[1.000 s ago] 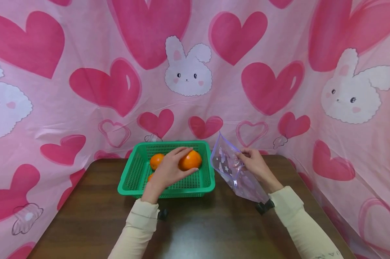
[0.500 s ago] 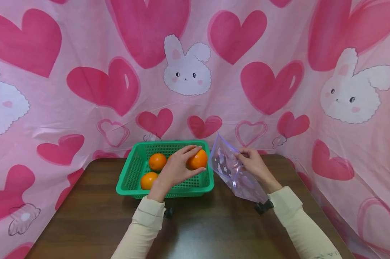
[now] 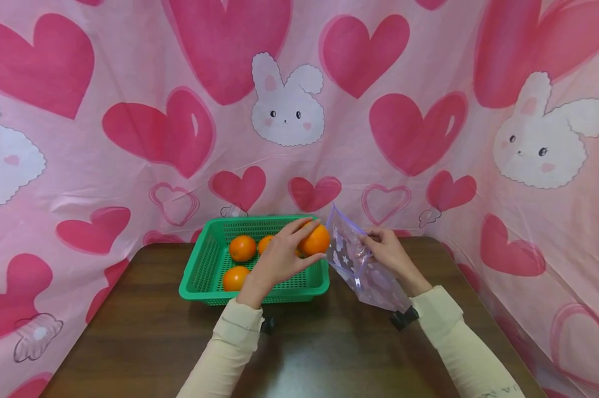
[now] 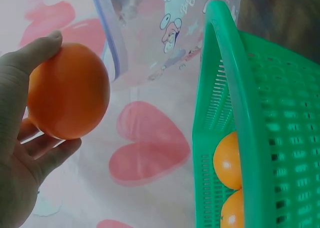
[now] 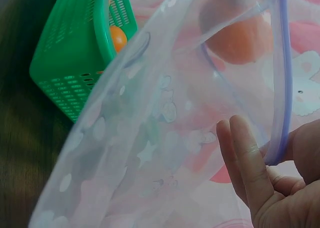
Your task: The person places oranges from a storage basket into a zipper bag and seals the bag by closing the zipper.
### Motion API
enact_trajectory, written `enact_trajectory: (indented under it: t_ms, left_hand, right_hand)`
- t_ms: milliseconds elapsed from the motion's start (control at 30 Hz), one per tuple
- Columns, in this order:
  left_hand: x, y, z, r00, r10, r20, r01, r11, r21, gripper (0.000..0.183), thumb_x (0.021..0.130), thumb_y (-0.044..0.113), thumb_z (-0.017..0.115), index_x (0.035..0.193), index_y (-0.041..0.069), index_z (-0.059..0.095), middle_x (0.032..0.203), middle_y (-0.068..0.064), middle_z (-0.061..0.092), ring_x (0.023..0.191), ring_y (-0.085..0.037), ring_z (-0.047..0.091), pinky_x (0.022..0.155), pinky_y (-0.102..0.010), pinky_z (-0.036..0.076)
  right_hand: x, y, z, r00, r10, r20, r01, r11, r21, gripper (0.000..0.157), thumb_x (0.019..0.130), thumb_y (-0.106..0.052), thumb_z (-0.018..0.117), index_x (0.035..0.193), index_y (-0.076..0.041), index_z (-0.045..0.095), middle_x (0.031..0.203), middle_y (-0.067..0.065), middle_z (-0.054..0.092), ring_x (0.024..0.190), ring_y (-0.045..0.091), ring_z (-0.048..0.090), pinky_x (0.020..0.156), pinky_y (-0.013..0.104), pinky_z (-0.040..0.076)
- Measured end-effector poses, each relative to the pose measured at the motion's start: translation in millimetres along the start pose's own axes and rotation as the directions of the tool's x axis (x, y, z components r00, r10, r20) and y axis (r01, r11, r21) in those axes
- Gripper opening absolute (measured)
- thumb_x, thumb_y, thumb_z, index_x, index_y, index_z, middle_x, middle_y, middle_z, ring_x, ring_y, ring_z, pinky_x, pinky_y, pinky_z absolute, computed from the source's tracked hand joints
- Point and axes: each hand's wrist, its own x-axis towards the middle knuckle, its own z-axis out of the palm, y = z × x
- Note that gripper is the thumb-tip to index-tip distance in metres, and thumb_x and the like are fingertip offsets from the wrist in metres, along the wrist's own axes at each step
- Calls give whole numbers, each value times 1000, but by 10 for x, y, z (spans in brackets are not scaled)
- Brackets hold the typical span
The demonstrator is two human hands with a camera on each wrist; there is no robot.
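Observation:
My left hand (image 3: pixel 281 255) grips an orange (image 3: pixel 315 239) above the right end of the green basket (image 3: pixel 189 279); in the left wrist view, thumb and fingers curl round the orange (image 4: pixel 70 92). Right beside it, the open mouth of a clear zip bag (image 3: pixel 379 284) with a purple edge faces the fruit. My right hand (image 3: pixel 391 251) pinches the bag's edge. Through the clear film in the right wrist view, the held orange (image 5: pixel 240 37) shows near the bag's opening. Several more oranges (image 3: pixel 242 248) lie in the basket, some partly hidden behind my left hand.
A brown wooden table (image 3: pixel 145 331) carries the basket and runs back to a pink cloth (image 3: pixel 289 177) printed with hearts and rabbits. The basket's raised rim (image 4: pixel 240 87) stands beside the left hand. A dark wrist strap (image 3: pixel 405 318) sits at the right cuff.
My left hand has carried the orange rightward and slightly up, from over the basket to the bag's mouth. The right hand and the bag have stayed nearly still.

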Motion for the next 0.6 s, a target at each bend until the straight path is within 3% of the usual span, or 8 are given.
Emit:
enact_trajectory:
  t_ms: [200, 600]
  left_hand:
    - [46, 26, 35, 1000, 22, 3, -22, 1000, -22, 68, 86, 39, 82, 145, 17, 58, 144, -12, 56, 120, -26, 62, 93, -37, 59]
    - [105, 103, 97, 998, -11, 59, 11, 1000, -11, 68, 86, 43, 81, 143, 15, 59, 142, -9, 56, 122, -25, 59, 95, -38, 58]
  right_hand:
    - [12, -3, 16, 1000, -14, 3, 14, 1000, 16, 29, 103, -10, 58, 119, 14, 63, 85, 12, 66, 61, 6, 62, 52, 29, 58]
    - [1, -31, 43, 1000, -4, 11, 4, 1000, 0, 31, 104, -14, 59, 120, 11, 64, 90, 18, 66, 62, 10, 61, 55, 24, 57]
